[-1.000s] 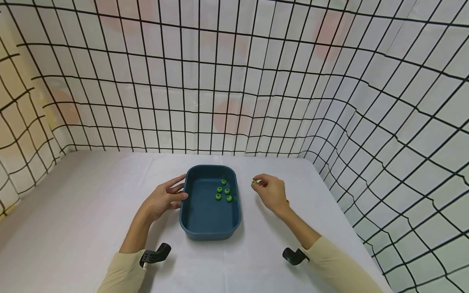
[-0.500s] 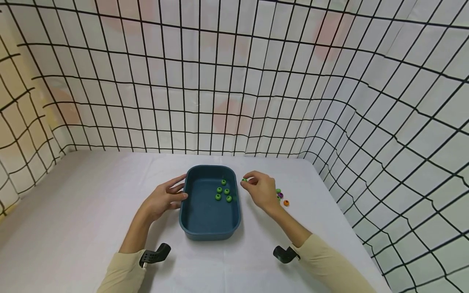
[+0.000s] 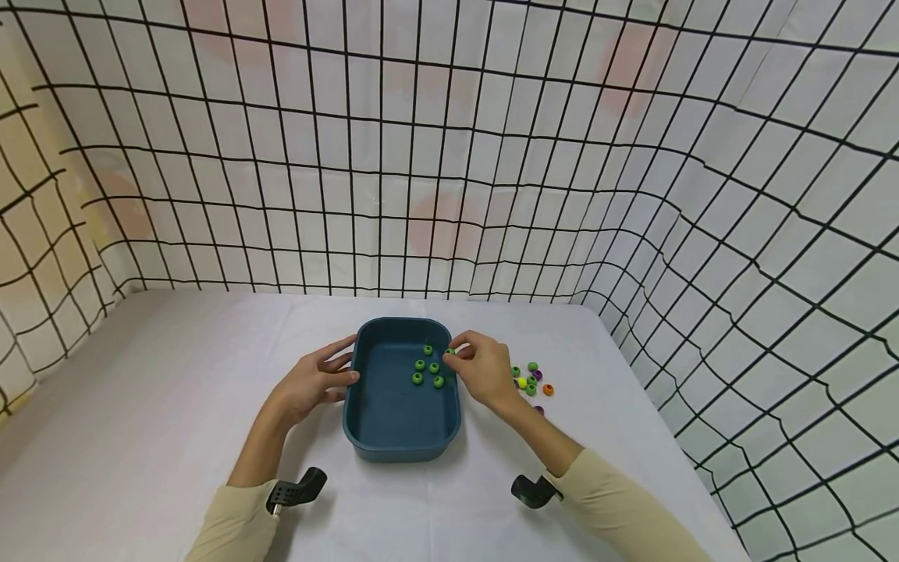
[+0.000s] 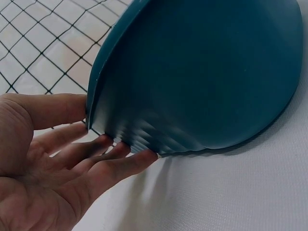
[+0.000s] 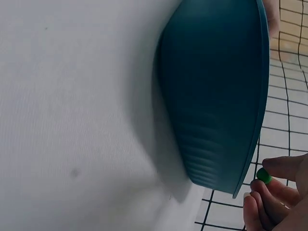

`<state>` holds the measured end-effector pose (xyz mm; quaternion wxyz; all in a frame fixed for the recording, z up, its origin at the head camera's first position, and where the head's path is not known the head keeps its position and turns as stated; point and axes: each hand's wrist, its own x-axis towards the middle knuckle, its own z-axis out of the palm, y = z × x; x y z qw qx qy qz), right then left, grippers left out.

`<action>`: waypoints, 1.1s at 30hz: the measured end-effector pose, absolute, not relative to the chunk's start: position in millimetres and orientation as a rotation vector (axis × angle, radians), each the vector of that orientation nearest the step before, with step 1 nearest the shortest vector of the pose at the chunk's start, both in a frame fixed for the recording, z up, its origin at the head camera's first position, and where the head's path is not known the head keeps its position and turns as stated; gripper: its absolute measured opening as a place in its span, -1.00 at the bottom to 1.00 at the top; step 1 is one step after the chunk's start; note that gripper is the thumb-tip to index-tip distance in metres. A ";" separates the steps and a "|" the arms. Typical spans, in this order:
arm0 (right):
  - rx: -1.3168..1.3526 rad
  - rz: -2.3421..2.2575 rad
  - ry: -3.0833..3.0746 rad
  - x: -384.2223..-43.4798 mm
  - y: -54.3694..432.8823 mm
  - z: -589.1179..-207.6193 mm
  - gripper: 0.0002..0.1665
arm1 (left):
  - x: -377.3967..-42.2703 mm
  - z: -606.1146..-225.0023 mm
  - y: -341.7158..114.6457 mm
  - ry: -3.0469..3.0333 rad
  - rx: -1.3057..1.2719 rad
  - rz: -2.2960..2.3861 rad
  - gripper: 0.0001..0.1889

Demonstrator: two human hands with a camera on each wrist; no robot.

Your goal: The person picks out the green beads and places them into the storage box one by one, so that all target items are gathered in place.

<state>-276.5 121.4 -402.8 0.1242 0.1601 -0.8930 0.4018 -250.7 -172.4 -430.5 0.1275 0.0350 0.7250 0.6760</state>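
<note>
A dark teal-blue plastic tray (image 3: 400, 425) stands on the white table, with several green beads (image 3: 419, 364) in its upper right part. My left hand (image 3: 309, 384) holds the tray's left side. In the left wrist view its thumb reaches the rim and its spread fingertips (image 4: 144, 156) touch the outer wall. My right hand (image 3: 485, 371) is at the tray's upper right rim. Between thumb and finger it pinches one green bead (image 5: 263, 175), also seen in the head view at rim height.
Right of the tray, partly behind my right wrist, lie several loose beads: green (image 3: 532, 366), purple (image 3: 537, 375), yellow (image 3: 522, 383) and orange (image 3: 548, 389). Black netting (image 3: 435, 156) over white sheeting encloses the table's back and sides.
My right hand has moved left with the green bead, from beside the tray to its right rim. More loose beads now show behind it. My left hand and the tray have stayed put.
</note>
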 end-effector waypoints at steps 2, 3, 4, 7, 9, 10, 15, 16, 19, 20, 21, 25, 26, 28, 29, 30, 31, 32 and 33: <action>0.493 1.173 -2.602 -275.4 118.1 -403.5 -0.88 | -251.1 -431.3 -172.8 2.106 0.099 1.970 -0.23; 0.504 1.172 -2.605 -275.1 116.5 -404.1 -0.88 | -251.0 -431.7 -172.9 2.108 0.104 1.968 -0.22; 0.517 1.171 -2.604 -274.5 115.0 -404.6 -0.89 | -251.2 -432.0 -172.8 2.107 0.103 1.969 -0.22; 0.535 1.184 -2.612 -273.2 111.2 -405.9 -0.90 | -251.5 -432.8 -172.3 2.108 0.091 1.972 -0.22; 0.543 1.171 -2.616 -272.8 109.4 -407.1 -0.90 | -251.6 -433.0 -172.2 2.110 0.092 1.971 -0.22; 0.551 1.163 -2.610 -272.8 108.7 -407.6 -0.89 | -251.8 -432.8 -172.2 2.108 0.089 1.974 -0.22; 0.611 1.096 -2.555 -274.3 106.9 -411.8 -0.88 | -251.5 -432.3 -172.3 2.115 0.089 1.970 -0.23; 0.620 1.092 -2.544 -274.7 106.5 -412.7 -0.88 | -251.4 -432.4 -172.1 2.116 0.083 1.970 -0.23; 0.630 1.083 -2.523 -276.1 104.6 -416.4 -0.86 | -251.2 -433.2 -171.7 2.121 0.074 1.968 -0.23; 0.626 1.078 -2.522 -276.7 103.5 -417.8 -0.84 | -251.2 -433.6 -171.8 2.120 0.072 1.970 -0.23; 0.619 1.066 -2.525 -276.9 102.3 -419.3 -0.84 | -251.0 -433.6 -171.8 2.117 0.070 1.973 -0.23; 0.577 1.021 -2.556 -276.8 97.5 -424.3 -0.82 | -251.0 -433.9 -172.6 2.105 0.067 1.986 -0.23; 0.570 1.015 -2.561 -276.6 96.3 -425.1 -0.82 | -251.0 -433.8 -172.6 2.105 0.072 1.987 -0.22; 0.560 0.999 -2.568 -275.5 94.5 -426.3 -0.81 | -251.1 -433.6 -172.8 2.110 0.080 1.985 -0.23; 0.556 0.990 -2.571 -275.0 93.7 -426.9 -0.81 | -251.3 -433.7 -172.8 2.113 0.081 1.984 -0.23; 0.554 0.978 -2.570 -274.3 93.2 -427.5 -0.81 | -251.5 -433.8 -172.9 2.115 0.081 1.982 -0.23; 0.553 0.969 -2.568 -273.7 92.9 -428.2 -0.80 | -251.8 -434.1 -173.1 2.117 0.080 1.981 -0.23; 0.553 0.961 -2.565 -273.2 92.7 -428.7 -0.79 | -252.1 -434.4 -173.2 2.118 0.081 1.979 -0.23; 0.554 0.953 -2.564 -272.8 92.5 -429.2 -0.79 | -252.3 -434.6 -173.6 2.119 0.079 1.977 -0.23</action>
